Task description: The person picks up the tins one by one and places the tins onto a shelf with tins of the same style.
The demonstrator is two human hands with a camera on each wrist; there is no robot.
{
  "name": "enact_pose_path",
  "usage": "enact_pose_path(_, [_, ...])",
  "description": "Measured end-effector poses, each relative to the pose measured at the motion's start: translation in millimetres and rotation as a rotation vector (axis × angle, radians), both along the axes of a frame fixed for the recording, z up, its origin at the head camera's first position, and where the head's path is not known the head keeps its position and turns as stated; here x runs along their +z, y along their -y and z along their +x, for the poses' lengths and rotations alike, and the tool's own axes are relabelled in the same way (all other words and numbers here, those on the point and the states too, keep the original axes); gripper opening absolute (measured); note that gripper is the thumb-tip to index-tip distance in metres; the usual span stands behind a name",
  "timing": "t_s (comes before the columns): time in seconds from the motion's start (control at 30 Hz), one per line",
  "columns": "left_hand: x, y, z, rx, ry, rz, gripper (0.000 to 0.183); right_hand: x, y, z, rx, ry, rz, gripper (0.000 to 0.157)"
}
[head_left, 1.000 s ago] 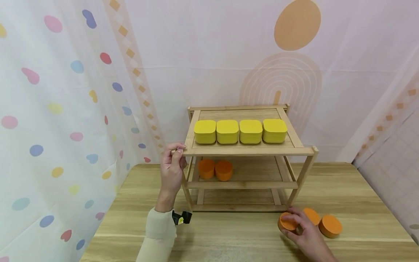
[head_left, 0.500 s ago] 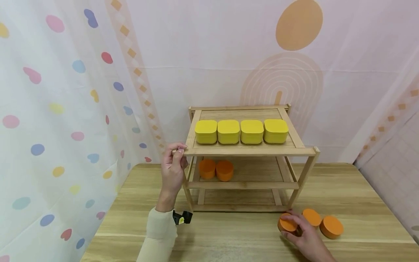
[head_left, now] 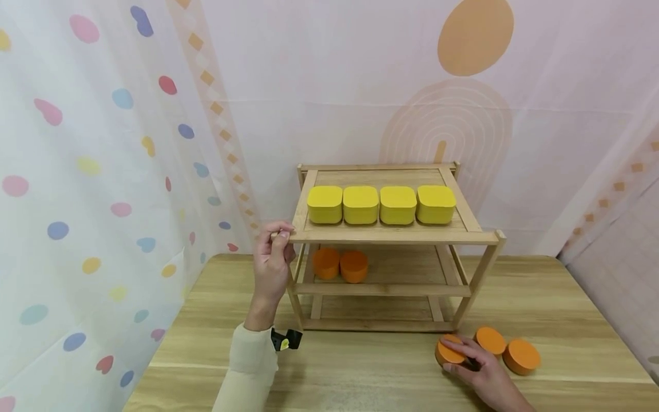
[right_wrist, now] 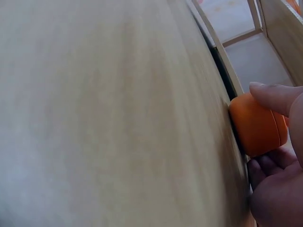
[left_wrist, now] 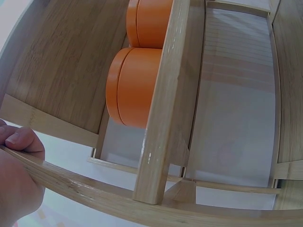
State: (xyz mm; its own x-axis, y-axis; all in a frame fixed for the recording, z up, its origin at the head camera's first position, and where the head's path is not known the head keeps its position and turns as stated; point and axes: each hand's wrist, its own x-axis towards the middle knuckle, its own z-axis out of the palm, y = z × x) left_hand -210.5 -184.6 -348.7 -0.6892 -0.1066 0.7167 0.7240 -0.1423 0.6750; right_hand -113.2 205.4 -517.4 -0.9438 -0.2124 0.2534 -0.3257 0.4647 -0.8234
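Observation:
My left hand (head_left: 272, 266) grips the front left corner of a three-level wooden rack (head_left: 381, 236). In the left wrist view, its thumb and fingers curl round a wooden bar (left_wrist: 85, 189). Low at the rack's front right foot, my right hand (head_left: 484, 369) holds a round orange lidded box (head_left: 448, 349) between thumb and fingers. The right wrist view shows this orange box (right_wrist: 255, 125) close to the tabletop, the thumb on one side and fingers on the other. Two matching orange boxes (head_left: 354, 266) sit side by side at the left of the middle shelf.
Several yellow rounded-square boxes (head_left: 360, 205) stand in a row on the top shelf. Two more orange boxes, one nearer the rack (head_left: 490, 340) and one further right (head_left: 522, 356), rest on the wooden table (head_left: 360, 377) beside my right hand. A patterned curtain (head_left: 329, 68) hangs behind.
My right hand's fingers have drawn in around the orange box, uncovering more of the box behind. My left hand keeps its grip on the rack. The head view has shifted slightly.

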Motion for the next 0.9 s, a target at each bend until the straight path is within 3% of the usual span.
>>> enact_pose_path(0.23, [1.3, 0.5, 1.0, -0.001, 0.004, -0.004, 0.014, 2.4, -0.3, 1.4, -0.034, 0.096, 0.019, 0.045])
enact_pose_path(0.53, [-0.4, 0.9, 3.1, -0.004, 0.013, 0.001, 0.015, 0.6, 1.1, 4.9, -0.054, 0.022, 0.059, 0.043])
enact_pose_path(0.9, [0.9, 0.6, 3.3, 0.007, 0.022, -0.004, 0.015, 2.7, 2.2, 5.3, -0.041, 0.082, 0.017, 0.045])
